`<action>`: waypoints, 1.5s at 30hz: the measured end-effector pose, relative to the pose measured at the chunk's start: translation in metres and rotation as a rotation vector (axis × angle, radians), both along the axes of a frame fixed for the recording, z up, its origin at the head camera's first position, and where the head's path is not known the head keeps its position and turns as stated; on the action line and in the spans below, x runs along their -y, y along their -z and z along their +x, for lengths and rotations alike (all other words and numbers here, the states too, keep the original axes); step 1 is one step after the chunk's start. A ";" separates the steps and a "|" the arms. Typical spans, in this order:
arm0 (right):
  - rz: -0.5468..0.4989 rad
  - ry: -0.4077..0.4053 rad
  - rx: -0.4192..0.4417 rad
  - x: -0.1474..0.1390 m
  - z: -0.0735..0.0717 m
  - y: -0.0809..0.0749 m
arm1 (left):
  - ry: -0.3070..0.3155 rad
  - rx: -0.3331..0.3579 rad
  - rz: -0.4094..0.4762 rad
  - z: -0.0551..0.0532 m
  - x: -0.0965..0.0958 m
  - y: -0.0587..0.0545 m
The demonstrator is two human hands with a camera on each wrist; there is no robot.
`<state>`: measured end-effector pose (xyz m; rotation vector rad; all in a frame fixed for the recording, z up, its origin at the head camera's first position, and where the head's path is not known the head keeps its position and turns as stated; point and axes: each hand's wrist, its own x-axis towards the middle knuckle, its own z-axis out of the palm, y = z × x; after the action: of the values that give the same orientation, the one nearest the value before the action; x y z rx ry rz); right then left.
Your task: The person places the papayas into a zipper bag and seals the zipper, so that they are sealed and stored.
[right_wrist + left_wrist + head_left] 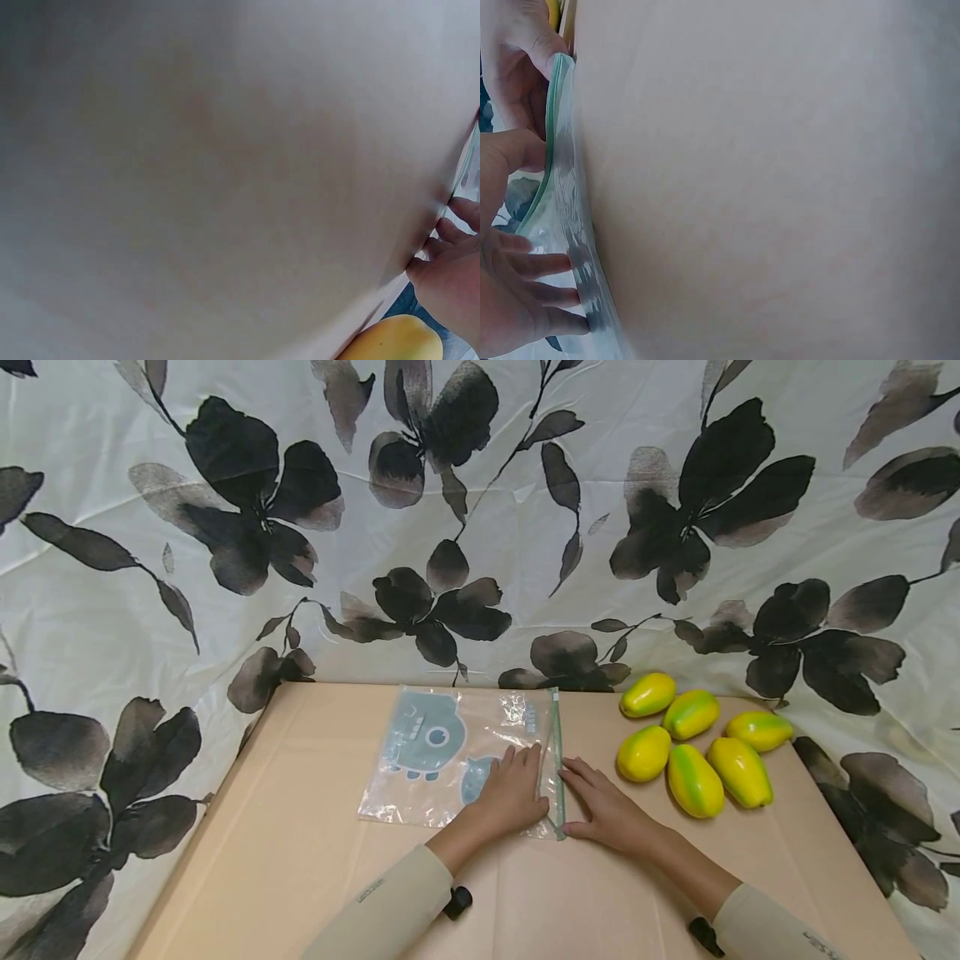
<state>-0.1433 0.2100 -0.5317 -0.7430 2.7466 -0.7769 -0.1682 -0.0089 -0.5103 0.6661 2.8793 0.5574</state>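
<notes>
A clear zip bag (442, 793) printed with blue-grey cartoon animals lies flat on the tan board, its green zip edge (557, 760) on the right. My left hand (512, 792) rests on the bag near that edge, fingers extended; in the left wrist view its thumb touches the green strip (550, 120). At the zip edge's outer side is my right hand (609, 806), fingers spread and touching along it, thumb by the near corner. The right wrist view shows the right hand's fingertips (442, 229) low against the board beside the bag.
Several yellow-green fruits (695, 781), shaped like mangoes or small papayas, lie grouped to the right of the right hand. The tan board (300, 860) has its back edge against a white cloth (525, 527) with dark flowers, which also shows at both sides.
</notes>
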 end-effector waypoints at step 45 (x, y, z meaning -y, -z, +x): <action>0.117 -0.005 -0.108 0.004 -0.025 -0.011 | 0.014 0.041 -0.068 0.008 -0.007 0.003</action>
<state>-0.1687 0.2061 -0.5211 -0.7888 2.8550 -0.5852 -0.1601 -0.0016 -0.5130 0.6560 2.8392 0.4641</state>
